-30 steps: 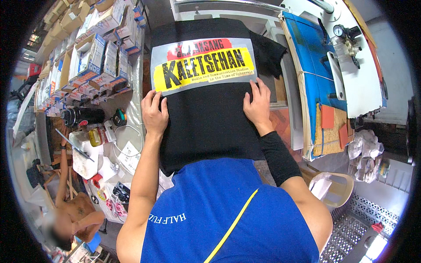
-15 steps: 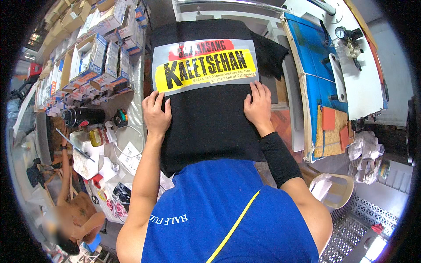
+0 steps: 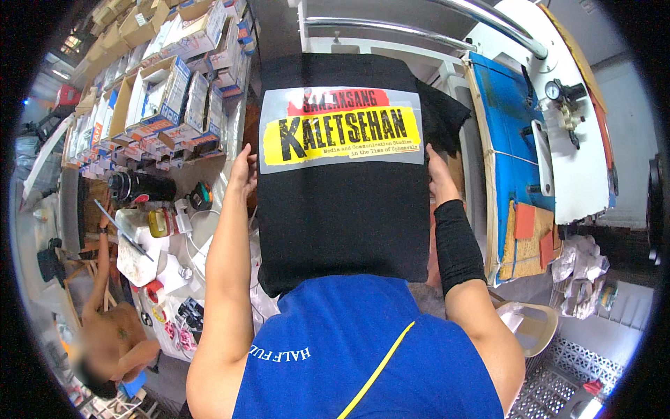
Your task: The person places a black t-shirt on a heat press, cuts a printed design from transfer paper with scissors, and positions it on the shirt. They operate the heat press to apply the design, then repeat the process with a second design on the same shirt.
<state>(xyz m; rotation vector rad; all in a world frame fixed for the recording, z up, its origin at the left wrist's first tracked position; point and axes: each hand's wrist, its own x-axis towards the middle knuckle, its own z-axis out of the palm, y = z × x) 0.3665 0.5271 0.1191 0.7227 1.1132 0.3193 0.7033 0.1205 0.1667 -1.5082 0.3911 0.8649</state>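
Note:
A black T-shirt (image 3: 342, 223) lies stretched out flat in front of me, one sleeve spread at the right. Across its upper part sits a clear, shiny film sheet bearing a yellow and red print with black lettering (image 3: 342, 133). At the shirt's left edge is my left hand (image 3: 244, 171), closed on the fabric, its fingertips partly hidden at the side. My right hand (image 3: 440, 176) grips the opposite edge just below the sleeve, with most of its fingers tucked out of sight.
White machine with a pressure gauge (image 3: 553, 91) and a blue-covered board (image 3: 506, 140) stand at right. Metal rails (image 3: 387, 31) cross the far side. Boxes (image 3: 157, 94) are stacked at left, above a cluttered table with a black bottle (image 3: 142, 187). Another person (image 3: 115, 335) is at lower left.
Both hands have left the fabric just below the print and moved outward to the shirt's side edges. The whole scene has shifted slightly down and right in the picture.

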